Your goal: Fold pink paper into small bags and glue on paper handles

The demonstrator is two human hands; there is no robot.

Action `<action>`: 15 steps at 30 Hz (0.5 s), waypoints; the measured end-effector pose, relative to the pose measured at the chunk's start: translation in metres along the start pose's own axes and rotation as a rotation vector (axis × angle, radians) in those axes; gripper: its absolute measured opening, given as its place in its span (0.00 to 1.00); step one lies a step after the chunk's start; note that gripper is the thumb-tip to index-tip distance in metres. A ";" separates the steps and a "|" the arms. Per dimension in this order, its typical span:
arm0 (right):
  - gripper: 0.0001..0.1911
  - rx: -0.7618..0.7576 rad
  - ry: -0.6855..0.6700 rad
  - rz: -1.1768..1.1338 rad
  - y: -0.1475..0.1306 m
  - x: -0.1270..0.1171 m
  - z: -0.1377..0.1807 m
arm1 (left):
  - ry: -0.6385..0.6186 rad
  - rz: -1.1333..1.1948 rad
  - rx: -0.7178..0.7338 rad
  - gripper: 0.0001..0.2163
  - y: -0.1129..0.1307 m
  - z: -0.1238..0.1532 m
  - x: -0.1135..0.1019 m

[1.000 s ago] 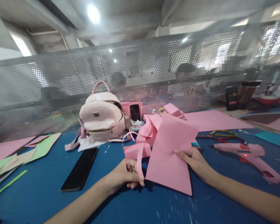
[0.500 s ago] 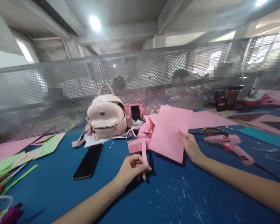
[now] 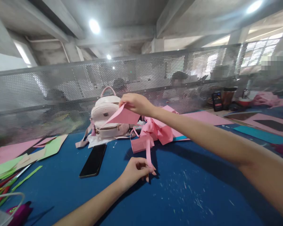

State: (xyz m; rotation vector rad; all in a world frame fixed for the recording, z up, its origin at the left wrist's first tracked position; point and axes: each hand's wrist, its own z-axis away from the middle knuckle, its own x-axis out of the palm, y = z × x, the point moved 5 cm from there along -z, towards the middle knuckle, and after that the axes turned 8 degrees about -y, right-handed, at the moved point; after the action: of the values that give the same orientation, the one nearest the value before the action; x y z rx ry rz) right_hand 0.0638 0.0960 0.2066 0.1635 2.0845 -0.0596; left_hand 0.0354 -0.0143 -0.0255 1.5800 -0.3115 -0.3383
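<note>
My left hand (image 3: 135, 169) is closed low over the blue table, pinching the end of a narrow pink paper strip (image 3: 148, 150). The strip runs up to a folded pink paper piece (image 3: 142, 143), which has a boxy base and crumpled, bow-like folds above. Higher up, my right hand (image 3: 138, 104) grips the top edge of a pink paper sheet (image 3: 126, 116) between thumb and fingers. That sheet is held tilted in front of the pale backpack (image 3: 105, 130). My right forearm crosses over the right side of the table and hides part of it.
A black phone (image 3: 93, 161) lies left of my left hand. Green and pink paper sheets (image 3: 53, 146) and pens are at the left. A teal strip (image 3: 257, 135) lies at the right. Behind the table stands a perforated metal screen (image 3: 80, 78), with people beyond it.
My right hand has swung up and left with the pink sheet, from the right of the folded piece to before the backpack. My left hand still pinches the strip. My forearm now hides the glue gun.
</note>
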 end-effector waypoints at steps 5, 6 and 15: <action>0.14 0.053 -0.167 0.015 0.009 0.050 -0.039 | 0.006 -0.025 -0.006 0.17 -0.003 -0.001 -0.002; 0.14 0.056 -0.191 0.012 0.007 0.061 -0.039 | 0.004 -0.031 -0.008 0.17 -0.004 -0.001 -0.003; 0.15 0.049 -0.071 0.019 -0.020 0.053 0.001 | -0.007 -0.096 -0.014 0.18 -0.002 0.001 -0.002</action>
State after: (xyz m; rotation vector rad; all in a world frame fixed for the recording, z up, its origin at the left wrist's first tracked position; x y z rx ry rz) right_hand 0.0358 0.0805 0.1593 0.2085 2.0112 -0.1031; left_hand 0.0325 -0.0145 -0.0279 1.5833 -0.2387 -0.4195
